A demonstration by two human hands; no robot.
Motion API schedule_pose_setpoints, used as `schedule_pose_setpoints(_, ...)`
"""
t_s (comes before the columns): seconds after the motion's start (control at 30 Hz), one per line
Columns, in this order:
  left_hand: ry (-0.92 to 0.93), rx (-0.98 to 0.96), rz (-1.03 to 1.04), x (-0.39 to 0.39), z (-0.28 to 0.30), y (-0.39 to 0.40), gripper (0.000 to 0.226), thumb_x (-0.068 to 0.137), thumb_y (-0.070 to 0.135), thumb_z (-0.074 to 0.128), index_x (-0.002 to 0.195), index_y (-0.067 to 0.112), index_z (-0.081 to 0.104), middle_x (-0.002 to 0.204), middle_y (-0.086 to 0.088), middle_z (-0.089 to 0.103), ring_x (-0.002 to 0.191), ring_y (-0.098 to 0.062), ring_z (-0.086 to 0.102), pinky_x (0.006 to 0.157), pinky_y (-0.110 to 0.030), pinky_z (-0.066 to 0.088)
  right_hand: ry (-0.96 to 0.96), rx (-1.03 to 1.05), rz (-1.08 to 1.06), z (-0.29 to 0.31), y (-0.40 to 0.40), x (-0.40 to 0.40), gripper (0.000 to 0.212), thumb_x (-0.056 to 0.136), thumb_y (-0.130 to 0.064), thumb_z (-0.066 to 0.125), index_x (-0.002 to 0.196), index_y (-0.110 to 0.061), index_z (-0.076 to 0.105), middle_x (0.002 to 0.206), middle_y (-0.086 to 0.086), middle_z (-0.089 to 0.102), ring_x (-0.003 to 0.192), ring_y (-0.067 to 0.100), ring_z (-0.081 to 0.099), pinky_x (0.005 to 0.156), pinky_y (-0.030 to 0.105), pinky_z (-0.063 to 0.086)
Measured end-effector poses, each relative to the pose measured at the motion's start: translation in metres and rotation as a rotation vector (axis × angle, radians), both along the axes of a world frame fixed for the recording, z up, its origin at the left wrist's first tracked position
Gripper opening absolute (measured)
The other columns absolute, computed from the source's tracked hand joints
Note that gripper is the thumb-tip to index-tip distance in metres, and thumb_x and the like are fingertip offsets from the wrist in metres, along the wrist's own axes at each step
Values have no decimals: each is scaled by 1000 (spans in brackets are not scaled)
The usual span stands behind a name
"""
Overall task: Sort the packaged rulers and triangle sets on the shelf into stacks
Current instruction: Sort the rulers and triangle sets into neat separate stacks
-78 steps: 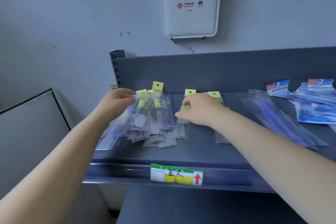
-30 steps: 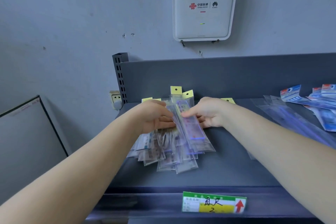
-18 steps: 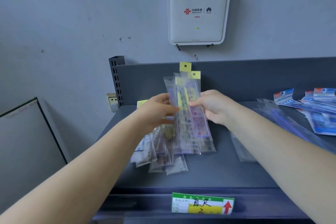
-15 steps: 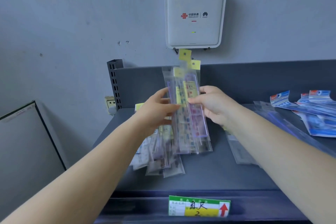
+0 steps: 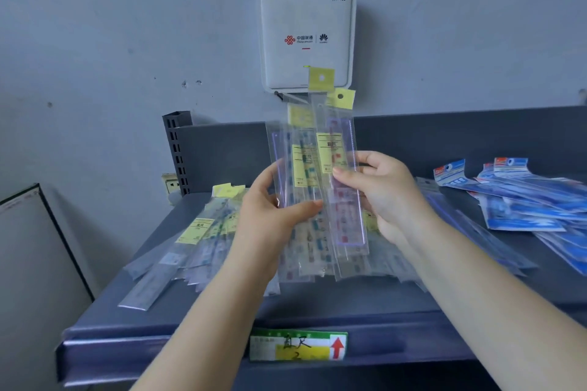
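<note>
A bunch of clear packaged rulers (image 5: 313, 149) with yellow hang tabs stands upright above the grey shelf (image 5: 222, 317). My left hand (image 5: 270, 216) grips the bunch from the left and my right hand (image 5: 381, 190) pinches it from the right. More packaged rulers (image 5: 193, 232) lie spread on the shelf to the left and under the bunch. Blue-labelled packs (image 5: 521, 200) lie in a loose pile at the right.
A white router box (image 5: 306, 38) hangs on the wall behind the shelf. A slotted shelf post (image 5: 176, 149) stands at the back left. A green and yellow price label (image 5: 298, 344) sits on the shelf's front edge. A white board (image 5: 31, 263) leans at the left.
Both hands gathered the scattered rulers into a bunch on the shelf, then lifted it and stood it upright. The bunch now reaches in front of the router box.
</note>
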State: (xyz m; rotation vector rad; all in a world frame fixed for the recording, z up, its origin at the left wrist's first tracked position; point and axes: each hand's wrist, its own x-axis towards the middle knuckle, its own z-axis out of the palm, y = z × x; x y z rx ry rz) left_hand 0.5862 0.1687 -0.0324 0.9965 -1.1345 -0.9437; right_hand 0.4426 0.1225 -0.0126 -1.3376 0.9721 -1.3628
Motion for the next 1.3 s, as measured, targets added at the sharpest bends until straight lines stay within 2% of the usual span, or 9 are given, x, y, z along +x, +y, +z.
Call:
schedule_pose_setpoints(0.17, 18, -9, 14, -32, -13, 3, 67, 72, -5, 75, 125, 28, 52, 103, 1, 72, 93, -23, 70, 83, -50, 55, 3, -14, -64, -10, 5, -26, 17, 77, -12, 74, 90, -17, 63, 89, 6, 72, 86, 20, 69, 93, 50, 50)
schedule_pose_setpoints(0.3, -37, -21, 42, -57, -17, -2, 62, 69, -2, 78, 113, 35, 54, 104, 1, 71, 91, -20, 70, 81, -48, 56, -53, 14, -67, -15, 8, -54, 16, 78, -7, 72, 89, -15, 63, 95, 11, 69, 84, 19, 68, 92, 48, 51)
schedule_pose_setpoints(0.47, -177, -49, 53, -82, -17, -9, 66, 68, 6, 82, 120, 31, 51, 104, 7, 71, 91, -10, 70, 85, -42, 56, -158, 81, -84, -21, 6, -81, 13, 82, -4, 68, 87, -15, 62, 80, 5, 65, 68, 12, 65, 72, 34, 57)
schedule_pose_setpoints(0.63, -267, -14, 72, -91, -20, -12, 77, 63, 4, 84, 120, 36, 43, 101, 12, 68, 92, -10, 68, 86, -41, 55, -71, 80, -102, -29, 3, -92, 15, 81, -6, 70, 87, -17, 61, 78, 4, 69, 70, 13, 63, 75, 35, 54)
schedule_pose_setpoints(0.77, -229, 15, 71, -88, -21, -13, 94, 63, 1, 83, 138, 32, 36, 107, 4, 69, 92, -17, 70, 85, -46, 55, -109, 122, -13, -27, 4, -102, 14, 85, -1, 65, 90, -13, 59, 78, 4, 68, 65, 10, 64, 52, 19, 54)
schedule_pose_setpoints(1.0, -171, 28, 103, -80, -23, -17, 103, 65, -3, 80, 140, 42, 25, 108, 4, 66, 91, -19, 70, 83, -47, 56, -159, 91, -53, -21, -6, -128, 14, 87, 2, 60, 89, -11, 57, 75, 5, 63, 50, 6, 62, 51, 18, 52)
schedule_pose_setpoints(1.17, -234, 54, 119, -78, -24, -20, 101, 64, 5, 84, 134, 47, 24, 113, -3, 65, 93, -20, 69, 81, -45, 57, 501, -38, -313, -33, -20, -157, 36, 83, -8, 66, 117, -8, 54, 94, 7, 60, 82, 21, 57, 72, 28, 41)
schedule_pose_setpoints(1.23, -247, 53, 124, -79, -23, -19, 102, 65, 5, 83, 138, 43, 23, 109, 0, 67, 89, -16, 70, 74, -37, 58, 905, -67, -366, -38, -19, -156, 52, 83, -17, 66, 129, -8, 45, 115, 11, 55, 105, 27, 53, 80, 30, 39)
schedule_pose_setpoints(1.3, -248, 50, 124, -79, -23, -18, 101, 66, 3, 82, 139, 41, 23, 104, 3, 68, 85, -12, 70, 71, -33, 58, 1118, -140, -433, -36, -14, -152, 62, 86, -28, 64, 137, -10, 36, 133, 10, 41, 123, 29, 42, 92, 34, 38)
